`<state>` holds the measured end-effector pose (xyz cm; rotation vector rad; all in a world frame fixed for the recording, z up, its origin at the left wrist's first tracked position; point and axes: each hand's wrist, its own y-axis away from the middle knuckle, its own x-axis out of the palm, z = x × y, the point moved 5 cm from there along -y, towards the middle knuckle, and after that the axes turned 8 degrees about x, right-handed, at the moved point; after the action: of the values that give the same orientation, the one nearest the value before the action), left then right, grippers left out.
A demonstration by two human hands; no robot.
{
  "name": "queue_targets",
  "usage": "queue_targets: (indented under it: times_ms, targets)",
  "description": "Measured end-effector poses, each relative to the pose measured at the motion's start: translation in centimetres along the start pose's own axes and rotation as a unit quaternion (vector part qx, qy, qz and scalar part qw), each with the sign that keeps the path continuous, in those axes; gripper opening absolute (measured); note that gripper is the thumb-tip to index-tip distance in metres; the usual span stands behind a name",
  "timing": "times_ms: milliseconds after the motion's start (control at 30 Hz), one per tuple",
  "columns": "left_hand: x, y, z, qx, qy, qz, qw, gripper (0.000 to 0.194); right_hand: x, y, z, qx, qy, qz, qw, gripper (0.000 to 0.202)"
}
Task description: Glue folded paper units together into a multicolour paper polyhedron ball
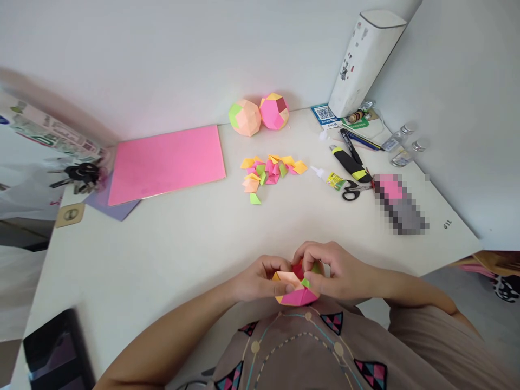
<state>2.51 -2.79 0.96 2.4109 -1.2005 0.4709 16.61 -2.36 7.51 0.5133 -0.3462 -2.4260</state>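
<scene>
Close to my chest, at the table's near edge, I hold a partly built folded-paper ball [299, 295] of pink, peach, orange and green pieces, with an opening on its upper side. My left hand [264, 279] pinches its left rim between thumb and fingers. On the right rim, by a green piece, the fingers and thumb of my right hand [331, 271] are closed; the fingertips are partly hidden. Farther back lie several loose folded paper pieces [270, 170] in pink, orange, peach and green. Two closed paper balls, one mostly peach [246, 118] and one mostly pink [274, 112], rest against the wall.
Pink paper [170, 162] lies at the back left, beside keys [83, 174]. A glue bottle [331, 179], scissors [354, 190], a utility knife [349, 162] and small glass bottles [403, 157] are on the right. A dark phone-like device [59, 349] lies front left.
</scene>
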Motion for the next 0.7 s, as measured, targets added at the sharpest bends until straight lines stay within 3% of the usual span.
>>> queue_targets:
  times_ms: [700]
  targets:
    - [0.00,-0.04,-0.12,-0.001,-0.021,0.004,1.000,0.031,0.10,0.15,0.23,-0.012,-0.012,0.008,1.000,0.008]
